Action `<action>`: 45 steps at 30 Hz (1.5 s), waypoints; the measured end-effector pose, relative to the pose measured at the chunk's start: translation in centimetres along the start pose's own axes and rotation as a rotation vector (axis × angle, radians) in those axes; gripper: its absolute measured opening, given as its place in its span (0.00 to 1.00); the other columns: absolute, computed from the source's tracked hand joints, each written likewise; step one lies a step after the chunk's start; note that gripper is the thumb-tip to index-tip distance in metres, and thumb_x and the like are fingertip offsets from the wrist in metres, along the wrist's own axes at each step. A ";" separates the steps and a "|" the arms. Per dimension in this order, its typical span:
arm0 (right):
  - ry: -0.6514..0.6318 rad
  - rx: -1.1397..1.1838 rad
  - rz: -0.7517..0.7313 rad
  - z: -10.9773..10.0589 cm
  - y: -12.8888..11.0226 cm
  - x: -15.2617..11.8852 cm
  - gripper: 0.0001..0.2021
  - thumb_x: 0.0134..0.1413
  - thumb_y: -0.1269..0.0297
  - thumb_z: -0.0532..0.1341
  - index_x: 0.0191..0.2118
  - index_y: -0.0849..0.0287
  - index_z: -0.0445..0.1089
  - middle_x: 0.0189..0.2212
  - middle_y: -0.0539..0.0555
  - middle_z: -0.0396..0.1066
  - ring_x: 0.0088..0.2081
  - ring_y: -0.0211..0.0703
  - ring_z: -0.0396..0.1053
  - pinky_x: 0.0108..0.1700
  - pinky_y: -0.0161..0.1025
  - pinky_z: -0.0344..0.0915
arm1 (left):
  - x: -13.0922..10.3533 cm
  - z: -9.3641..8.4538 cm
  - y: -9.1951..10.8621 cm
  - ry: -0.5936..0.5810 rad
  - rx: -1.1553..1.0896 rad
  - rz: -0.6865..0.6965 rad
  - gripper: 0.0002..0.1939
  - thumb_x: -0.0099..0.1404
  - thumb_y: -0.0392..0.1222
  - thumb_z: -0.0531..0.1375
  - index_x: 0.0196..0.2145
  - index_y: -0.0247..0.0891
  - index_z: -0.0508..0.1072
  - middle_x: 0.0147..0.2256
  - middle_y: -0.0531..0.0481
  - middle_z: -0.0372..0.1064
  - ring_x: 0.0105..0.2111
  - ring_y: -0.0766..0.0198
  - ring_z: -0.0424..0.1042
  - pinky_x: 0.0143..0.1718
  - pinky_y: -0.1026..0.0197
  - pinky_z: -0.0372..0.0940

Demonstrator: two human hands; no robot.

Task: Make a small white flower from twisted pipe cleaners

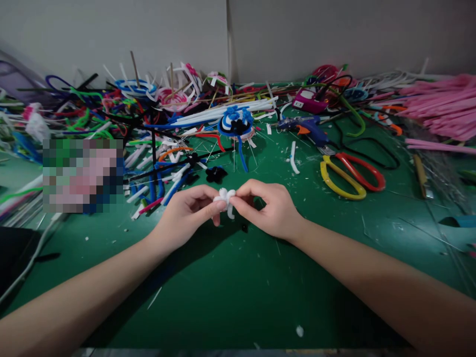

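1. A person holds one small, white, fuzzy piece point(226, 195) with two hands, over the middle of the green bench point(260, 292).
2. The left hand point(186, 213) has its thumb and pointing finger pinched on the left side of the piece.
3. The right hand point(273, 206) pinches the right side, its fingers nearly closed with the fuzzy bit between the tips.
4. The piece has round bumps on top, and a short white tail hangs down under it.
5. A tiny black bit point(244, 227) lies on the bench just below the right hand.
6. Behind the hands sits a blue and white fuzzy hat shape point(236, 124), with a black flower point(216, 174) near it.
7. To the right are scissors point(348, 173) with one yellow and one red handle, beside a blue glue gun point(311, 131).
8. A bent white strip point(294, 157) lies left of the scissors.
9. Far right is a big pile of pink fuzzy sticks point(442, 106).
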State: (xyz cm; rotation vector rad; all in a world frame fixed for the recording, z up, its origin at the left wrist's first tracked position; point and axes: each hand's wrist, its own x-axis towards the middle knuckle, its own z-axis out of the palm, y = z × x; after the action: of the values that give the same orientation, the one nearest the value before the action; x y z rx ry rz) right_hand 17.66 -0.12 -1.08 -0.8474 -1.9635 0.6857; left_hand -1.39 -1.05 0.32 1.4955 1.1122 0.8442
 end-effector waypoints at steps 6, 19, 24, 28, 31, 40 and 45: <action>-0.049 0.116 0.064 0.0 0.0 0.1 0.06 0.55 0.63 0.60 0.35 0.61 0.68 0.27 0.48 0.70 0.27 0.31 0.66 0.30 0.29 0.64 | 0.0 0.1 0.1 -0.005 0.039 -0.005 0.03 0.60 0.38 0.61 0.31 0.36 0.73 0.23 0.55 0.70 0.20 0.71 0.69 0.24 0.69 0.65; -0.045 0.140 0.097 -0.1 0.1 0.5 0.05 0.55 0.65 0.60 0.36 0.61 0.69 0.29 0.49 0.71 0.27 0.31 0.67 0.30 0.30 0.65 | 0.0 0.2 0.3 -0.019 0.088 -0.014 0.06 0.62 0.40 0.59 0.30 0.37 0.73 0.23 0.54 0.71 0.20 0.70 0.69 0.25 0.69 0.65; -0.068 0.164 0.132 -0.2 0.1 0.5 0.06 0.53 0.65 0.61 0.35 0.62 0.69 0.26 0.48 0.70 0.25 0.30 0.67 0.27 0.28 0.63 | -0.1 0.2 0.1 -0.001 0.081 -0.056 0.05 0.61 0.41 0.61 0.31 0.38 0.73 0.23 0.56 0.69 0.15 0.75 0.63 0.17 0.71 0.58; -0.075 0.183 0.146 -0.2 0.1 0.5 0.06 0.53 0.65 0.61 0.35 0.62 0.68 0.26 0.48 0.70 0.25 0.31 0.67 0.27 0.28 0.63 | -0.2 0.1 0.0 0.003 0.085 -0.075 0.06 0.60 0.42 0.61 0.32 0.37 0.73 0.21 0.56 0.68 0.12 0.76 0.57 0.13 0.71 0.53; -0.087 0.207 0.155 -0.2 0.2 0.5 0.06 0.53 0.65 0.61 0.35 0.62 0.68 0.26 0.48 0.70 0.25 0.31 0.67 0.27 0.29 0.64 | -0.1 0.1 0.0 0.005 0.091 -0.076 0.06 0.60 0.42 0.62 0.32 0.37 0.73 0.20 0.56 0.68 0.13 0.76 0.57 0.14 0.71 0.53; -0.112 0.247 0.174 -0.2 0.2 0.6 0.06 0.54 0.65 0.62 0.35 0.62 0.68 0.27 0.48 0.69 0.24 0.30 0.66 0.28 0.29 0.64 | -0.1 0.2 0.1 0.006 0.103 -0.105 0.07 0.59 0.42 0.63 0.30 0.36 0.72 0.19 0.57 0.66 0.13 0.77 0.57 0.14 0.73 0.52; -0.130 0.247 0.186 -0.2 0.2 0.6 0.06 0.54 0.64 0.62 0.35 0.61 0.67 0.26 0.48 0.69 0.24 0.30 0.66 0.27 0.30 0.64 | -0.1 0.2 0.1 0.000 0.123 -0.112 0.07 0.58 0.42 0.63 0.30 0.36 0.71 0.18 0.58 0.65 0.13 0.77 0.58 0.14 0.73 0.51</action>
State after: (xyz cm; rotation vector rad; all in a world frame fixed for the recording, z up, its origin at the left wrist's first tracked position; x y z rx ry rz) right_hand 17.66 0.45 -0.82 -0.8568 -1.8783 1.0925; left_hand -1.26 -1.19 0.38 1.5180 1.2548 0.7090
